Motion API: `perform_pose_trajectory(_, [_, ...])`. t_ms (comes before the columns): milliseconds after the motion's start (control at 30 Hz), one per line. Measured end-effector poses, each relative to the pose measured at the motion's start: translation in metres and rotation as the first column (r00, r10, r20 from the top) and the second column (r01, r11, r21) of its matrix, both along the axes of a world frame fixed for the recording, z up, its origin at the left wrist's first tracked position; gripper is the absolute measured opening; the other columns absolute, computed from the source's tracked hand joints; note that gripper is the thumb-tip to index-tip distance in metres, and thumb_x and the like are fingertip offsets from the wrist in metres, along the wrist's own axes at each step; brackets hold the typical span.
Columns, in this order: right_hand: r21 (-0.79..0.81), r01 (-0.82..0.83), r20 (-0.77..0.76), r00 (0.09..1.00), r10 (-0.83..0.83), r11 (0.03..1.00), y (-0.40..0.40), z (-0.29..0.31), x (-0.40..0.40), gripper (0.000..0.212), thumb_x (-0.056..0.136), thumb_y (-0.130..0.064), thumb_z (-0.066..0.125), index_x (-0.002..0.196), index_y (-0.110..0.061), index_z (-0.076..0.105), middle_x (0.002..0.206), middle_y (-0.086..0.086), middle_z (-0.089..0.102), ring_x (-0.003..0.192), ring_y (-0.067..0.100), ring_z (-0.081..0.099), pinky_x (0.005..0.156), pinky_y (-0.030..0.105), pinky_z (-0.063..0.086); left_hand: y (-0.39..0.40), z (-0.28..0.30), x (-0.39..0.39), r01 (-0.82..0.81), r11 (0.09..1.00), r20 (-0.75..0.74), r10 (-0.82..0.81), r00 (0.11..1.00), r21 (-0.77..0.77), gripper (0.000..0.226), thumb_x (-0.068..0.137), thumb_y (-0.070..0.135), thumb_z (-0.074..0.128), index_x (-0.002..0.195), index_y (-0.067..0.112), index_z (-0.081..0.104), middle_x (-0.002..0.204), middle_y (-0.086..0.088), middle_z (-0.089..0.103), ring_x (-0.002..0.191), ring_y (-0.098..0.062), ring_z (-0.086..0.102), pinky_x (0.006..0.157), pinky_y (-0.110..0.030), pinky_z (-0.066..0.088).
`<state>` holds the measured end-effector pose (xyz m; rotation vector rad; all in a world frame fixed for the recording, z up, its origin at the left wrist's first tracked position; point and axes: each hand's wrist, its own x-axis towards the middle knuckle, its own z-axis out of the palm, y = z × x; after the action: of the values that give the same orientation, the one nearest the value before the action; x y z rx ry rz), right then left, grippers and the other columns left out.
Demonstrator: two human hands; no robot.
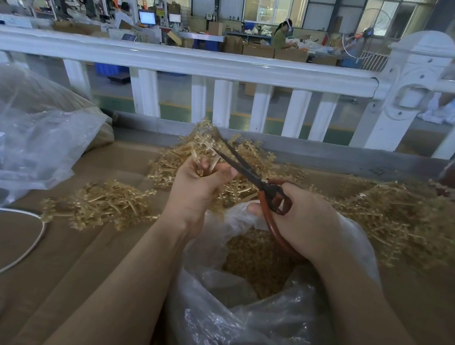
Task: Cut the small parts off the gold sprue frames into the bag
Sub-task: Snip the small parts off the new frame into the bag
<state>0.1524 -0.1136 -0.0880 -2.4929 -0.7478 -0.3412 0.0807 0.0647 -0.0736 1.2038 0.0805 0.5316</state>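
Clear plastic makes up the bag (256, 328) lying nearest the camera, its mouth open and a heap of small gold parts (254, 261) showing inside. Just above the bag's mouth, the left hand (197, 186) is curled round a gold sprue frame (204, 145), pinching its stems so that the branched end stands up beyond the fingers. The right hand (299, 218), over the bag's far right rim, grips the red handles of a pair of scissors (251, 172); the dark blades are parted and point up and left, their tips reaching into the held frame. Beyond the bag, more gold frames lie heaped on the brown cardboard surface (119, 245): one pile (101, 204) to the bag's left, another (249, 160) behind the hands, and a large one (411, 218) to the bag's right. Farther left of the bag sits a second clear plastic sack (29, 136), crumpled, and a white cord (20, 258) loops across the cardboard near the left edge. Behind the bag and the piles runs a white railing (203, 64) with upright slats and a thick post at the right. Past the railing lies a workshop floor with cardboard boxes, a lit computer screen (147, 17) and people seated at tables.
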Motion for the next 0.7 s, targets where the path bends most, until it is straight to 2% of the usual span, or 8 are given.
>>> perform_pose_trajectory(100, [0.002, -0.001, 0.032, 0.999, 0.0, 1.0, -0.0003, 0.0001, -0.0003, 0.066, 0.066, -0.096, 0.04, 0.104, -0.045, 0.057, 0.078, -0.028, 0.053, 0.071, 0.002, 0.05, 0.062, 0.022, 0.036, 0.0012, -0.0014, 0.0003, -0.028, 1.0, 0.008, 0.027, 1.0, 0.005, 0.039, 0.088, -0.004, 0.066, 0.078, 0.018, 0.036, 0.061, 0.008, 0.061, 0.054, -0.005, 0.051, 0.055, -0.016, 0.045])
perform_pose_trajectory(200, [-0.007, -0.003, 0.063, 0.998, 0.004, 1.0, -0.0004, 0.0017, -0.0028, 0.052, 0.07, -0.092, 0.044, 0.097, -0.048, 0.049, 0.074, -0.035, 0.044, 0.064, -0.011, 0.041, 0.057, 0.01, 0.024, 0.0022, -0.0032, 0.0017, -0.064, 0.998, 0.031, 0.065, 0.997, -0.012, 0.033, 0.091, -0.008, 0.061, 0.082, 0.015, 0.038, 0.075, -0.005, 0.054, 0.066, -0.012, 0.056, 0.063, -0.02, 0.05])
perform_pose_trajectory(333, [-0.026, -0.003, 0.038, 0.999, 0.004, 1.0, -0.0011, 0.0011, -0.0007, 0.057, 0.07, -0.092, 0.046, 0.099, -0.042, 0.052, 0.077, -0.034, 0.045, 0.068, -0.013, 0.041, 0.058, 0.01, 0.024, -0.0007, -0.0017, 0.0026, -0.074, 0.997, 0.049, 0.075, 0.996, -0.022, 0.027, 0.094, -0.004, 0.059, 0.095, 0.013, 0.039, 0.09, -0.014, 0.059, 0.077, -0.015, 0.069, 0.074, -0.021, 0.055])
perform_pose_trajectory(400, [-0.031, -0.001, 0.023, 1.0, 0.002, 1.0, -0.0014, 0.001, 0.0006, 0.06, 0.069, -0.092, 0.046, 0.101, -0.041, 0.054, 0.078, -0.033, 0.047, 0.069, -0.011, 0.042, 0.058, 0.01, 0.025, -0.0023, -0.0003, 0.0023, -0.043, 0.999, 0.058, 0.044, 0.997, -0.025, 0.029, 0.094, -0.005, 0.058, 0.1, 0.014, 0.037, 0.095, -0.022, 0.056, 0.086, -0.025, 0.068, 0.079, -0.026, 0.057])
perform_pose_trajectory(500, [-0.034, 0.001, 0.031, 1.0, 0.0, 0.999, -0.0011, 0.0013, -0.0004, 0.057, 0.07, -0.092, 0.047, 0.1, -0.043, 0.051, 0.077, -0.033, 0.045, 0.067, -0.013, 0.04, 0.058, 0.01, 0.023, -0.0041, 0.0005, 0.0014, -0.018, 0.999, 0.072, 0.021, 0.997, -0.04, 0.037, 0.089, -0.014, 0.059, 0.101, 0.013, 0.038, 0.102, -0.022, 0.053, 0.096, -0.035, 0.063, 0.087, -0.037, 0.059])
perform_pose_trajectory(700, [-0.043, -0.005, 0.045, 0.999, 0.007, 0.999, -0.0006, 0.0028, -0.0019, 0.055, 0.071, -0.092, 0.046, 0.098, -0.043, 0.048, 0.075, -0.034, 0.043, 0.066, -0.013, 0.038, 0.057, 0.009, 0.022, -0.0054, 0.0013, 0.0005, 0.007, 0.995, 0.058, -0.001, 0.998, -0.1, 0.039, 0.086, -0.016, 0.06, 0.107, 0.012, 0.043, 0.101, -0.024, 0.057, 0.093, -0.031, 0.065, 0.083, -0.033, 0.059])
